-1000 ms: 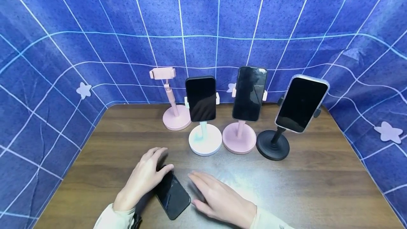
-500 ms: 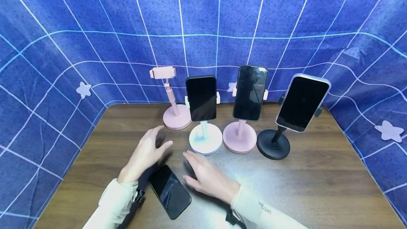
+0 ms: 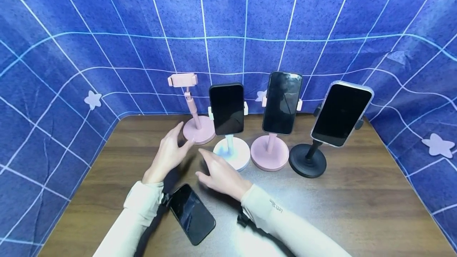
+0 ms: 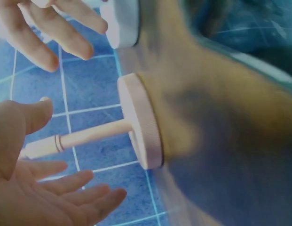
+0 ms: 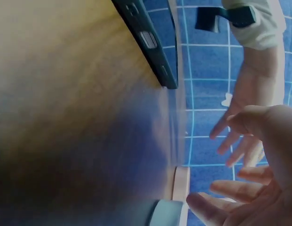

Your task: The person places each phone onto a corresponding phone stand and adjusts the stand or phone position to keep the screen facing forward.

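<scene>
My left hand (image 3: 167,154), fingers spread and holding nothing, hovers just in front of the leftmost pink phone stand (image 3: 200,131), whose clamp holds no phone. In the left wrist view the stand's round base (image 4: 140,121) and post show beyond my thumb and fingers. My right hand (image 3: 223,174) reaches in from the right with loosely extended fingers, near the front of the white phone stand's base (image 3: 238,156). It grips nothing either. Behind both hands, a dark smartphone (image 3: 192,214) lies flat on the table, screen up. The right wrist view shows its edge with the charging port (image 5: 148,39).
The white stand bears a black phone (image 3: 226,109). To its right, a second pink stand (image 3: 269,158) carries a dark phone (image 3: 282,103), and a black stand (image 3: 308,162) holds a tilted phone (image 3: 341,113). A blue gridded cloth (image 3: 228,19) hangs behind the wooden table (image 3: 371,193).
Both hands have left the phone lying on the table and moved forward to the leftmost pink stand. That phone stays on the table, nearly unmoved.
</scene>
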`<action>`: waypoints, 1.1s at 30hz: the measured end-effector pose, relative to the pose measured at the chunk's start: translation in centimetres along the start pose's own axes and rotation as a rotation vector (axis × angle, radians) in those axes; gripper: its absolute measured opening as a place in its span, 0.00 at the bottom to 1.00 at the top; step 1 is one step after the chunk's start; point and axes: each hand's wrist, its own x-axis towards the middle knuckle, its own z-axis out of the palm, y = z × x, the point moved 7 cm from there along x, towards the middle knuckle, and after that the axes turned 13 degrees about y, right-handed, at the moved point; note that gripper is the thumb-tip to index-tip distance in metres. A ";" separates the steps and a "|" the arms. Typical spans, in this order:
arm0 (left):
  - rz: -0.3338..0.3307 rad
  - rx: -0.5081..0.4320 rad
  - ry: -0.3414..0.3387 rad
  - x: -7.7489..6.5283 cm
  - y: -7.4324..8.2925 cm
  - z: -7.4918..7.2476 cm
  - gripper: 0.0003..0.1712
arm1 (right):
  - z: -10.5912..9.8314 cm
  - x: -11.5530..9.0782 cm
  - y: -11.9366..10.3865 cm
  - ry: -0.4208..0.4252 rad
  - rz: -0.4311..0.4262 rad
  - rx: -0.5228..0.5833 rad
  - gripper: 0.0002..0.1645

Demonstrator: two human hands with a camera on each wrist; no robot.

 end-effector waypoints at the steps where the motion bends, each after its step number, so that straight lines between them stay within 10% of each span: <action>1: 0.002 -0.010 0.007 0.4 0.2 0.0 0.41 | 0.1 0.3 0.1 0.006 -0.003 -0.002 0.40; 8: -0.042 -0.071 0.037 2.8 1.2 0.2 0.47 | 1.0 2.6 0.8 0.052 -0.018 -0.159 0.45; 15: -0.060 -0.086 0.101 5.3 3.2 -0.8 0.59 | 2.1 4.7 2.2 -0.067 0.171 -0.278 0.68; 24: -0.124 0.133 0.033 7.8 3.9 -0.6 0.69 | 4.0 6.6 4.4 -0.209 0.245 -0.328 0.82; 33: -0.165 -0.276 0.074 9.3 3.8 0.6 0.39 | 5.4 8.0 5.9 -0.201 0.285 -0.359 0.72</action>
